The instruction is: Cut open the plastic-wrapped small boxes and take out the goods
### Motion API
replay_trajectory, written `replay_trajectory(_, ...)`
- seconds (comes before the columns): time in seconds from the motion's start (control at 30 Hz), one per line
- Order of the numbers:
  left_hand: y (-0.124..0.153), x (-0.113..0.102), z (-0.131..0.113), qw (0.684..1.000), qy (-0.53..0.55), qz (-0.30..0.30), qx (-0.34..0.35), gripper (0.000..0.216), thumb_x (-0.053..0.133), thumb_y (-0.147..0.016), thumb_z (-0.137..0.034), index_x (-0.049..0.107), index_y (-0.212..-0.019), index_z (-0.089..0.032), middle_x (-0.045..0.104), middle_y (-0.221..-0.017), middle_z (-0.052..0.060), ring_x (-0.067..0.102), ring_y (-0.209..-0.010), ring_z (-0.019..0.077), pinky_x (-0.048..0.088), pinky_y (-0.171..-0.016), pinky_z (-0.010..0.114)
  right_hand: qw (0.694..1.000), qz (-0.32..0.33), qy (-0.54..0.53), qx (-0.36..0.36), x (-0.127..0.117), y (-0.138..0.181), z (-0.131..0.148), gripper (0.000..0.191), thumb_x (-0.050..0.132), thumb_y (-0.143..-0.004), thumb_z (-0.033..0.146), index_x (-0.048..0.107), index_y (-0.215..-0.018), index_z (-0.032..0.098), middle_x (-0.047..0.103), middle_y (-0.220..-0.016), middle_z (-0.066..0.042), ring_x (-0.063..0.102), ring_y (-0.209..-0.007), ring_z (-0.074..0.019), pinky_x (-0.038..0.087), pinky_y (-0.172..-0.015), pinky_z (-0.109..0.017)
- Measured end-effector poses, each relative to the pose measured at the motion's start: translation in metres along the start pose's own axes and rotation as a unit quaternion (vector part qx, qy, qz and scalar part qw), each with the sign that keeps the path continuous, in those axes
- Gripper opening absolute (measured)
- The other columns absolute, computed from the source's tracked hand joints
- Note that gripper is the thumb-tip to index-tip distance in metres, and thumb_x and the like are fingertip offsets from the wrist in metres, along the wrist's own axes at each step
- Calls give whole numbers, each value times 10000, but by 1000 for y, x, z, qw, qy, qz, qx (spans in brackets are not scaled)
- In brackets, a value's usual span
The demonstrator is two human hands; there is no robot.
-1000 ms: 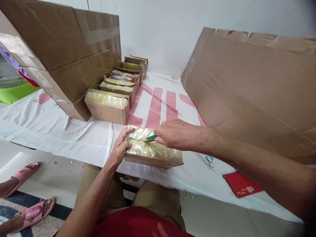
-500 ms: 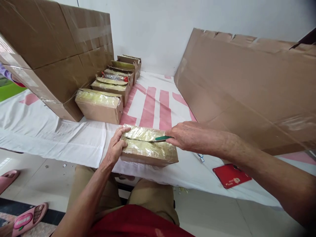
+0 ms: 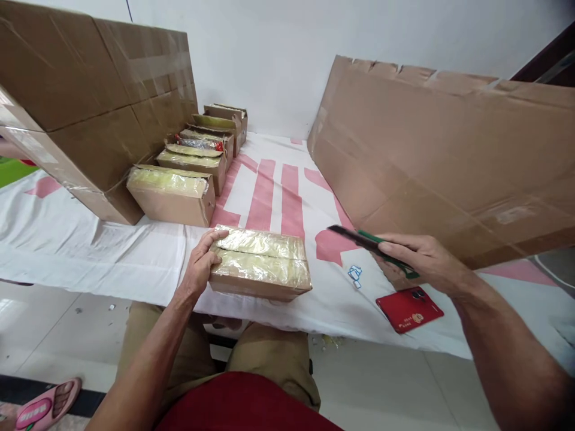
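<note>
A small cardboard box [image 3: 263, 263] wrapped in clear tape lies near the table's front edge, with a slit running along its top. My left hand [image 3: 200, 263] grips the box's left end, fingers curled over the top. My right hand [image 3: 422, 258] is lifted to the right of the box, closed round a green-handled knife [image 3: 368, 242] whose dark blade points left. The blade is clear of the box.
A row of several similar small boxes [image 3: 168, 194] runs back along a large taped carton [image 3: 85, 102] at the left. A big flattened cardboard sheet [image 3: 440, 149] leans at the right. A red phone [image 3: 409, 308] and a small blue-white clip [image 3: 354, 274] lie on the white cloth [image 3: 112, 257].
My right hand drew the knife rightward along the box's top, then lifted it off to the right. My left hand stayed on the box's end.
</note>
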State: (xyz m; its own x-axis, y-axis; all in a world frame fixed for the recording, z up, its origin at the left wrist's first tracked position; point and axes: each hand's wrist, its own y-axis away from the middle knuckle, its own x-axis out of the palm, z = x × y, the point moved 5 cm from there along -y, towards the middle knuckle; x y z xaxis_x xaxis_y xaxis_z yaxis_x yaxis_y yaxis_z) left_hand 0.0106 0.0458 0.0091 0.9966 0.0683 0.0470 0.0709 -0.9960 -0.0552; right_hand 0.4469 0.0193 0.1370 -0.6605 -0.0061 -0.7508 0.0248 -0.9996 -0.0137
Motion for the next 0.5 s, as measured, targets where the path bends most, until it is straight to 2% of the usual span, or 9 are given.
replay_trajectory(0.1, -3, 4, -1, 1000, 10, -16, 13, 693, 588, -577, -241, 752, -1248, -182, 684, -1378, 83, 577, -1328, 365, 420, -1177, 477, 1000, -2, 1, 18, 37, 7, -29, 617, 540, -922, 727, 769, -1129, 192, 703, -764, -68, 630, -650, -223, 480, -586, -346)
replay_trajectory(0.2, -1, 7, -6, 998, 29, -31, 39, 847, 618, -589, -242, 634, -1434, -197, 621, -1498, 94, 548, -1392, 360, 403, -1205, 485, 992, -42, 119, -32, 101, 6, -50, 512, 456, -922, 569, 757, -1119, 204, 787, -1061, -141, 735, -995, -330, 577, -827, -437)
replay_trajectory(0.3, 11, 3, -12, 995, 2, -58, 77, 851, 691, -705, -320, 522, -1533, -217, 563, -1568, 127, 548, -1414, 349, 408, -1206, 508, 972, -74, 215, -52, 150, 0, -66, 497, 396, -927, 445, 742, -1157, 172, 784, -1120, -196, 733, -1066, -380, 570, -912, -528)
replay_trajectory(0.4, 30, -4, -15, 987, -92, -84, 105, 610, 716, -836, -429, 639, -1397, -204, 599, -1524, 158, 564, -1410, 345, 411, -1210, 521, 961, -111, 239, -85, 157, -7, -69, 487, 417, -946, 482, 754, -1134, 185, 777, -1122, -210, 728, -1051, -419, 563, -893, -598)
replay_trajectory(0.5, 48, -6, -15, 971, -172, -106, 131, 464, 727, -876, -424, 704, -1276, -189, 641, -1468, 177, 585, -1395, 342, 448, -1188, 515, 979, -123, 114, -117, 140, -5, -56, 477, 470, -972, 591, 758, -1141, 250, 786, -1166, -151, 744, -1044, -378, 585, -905, -553)
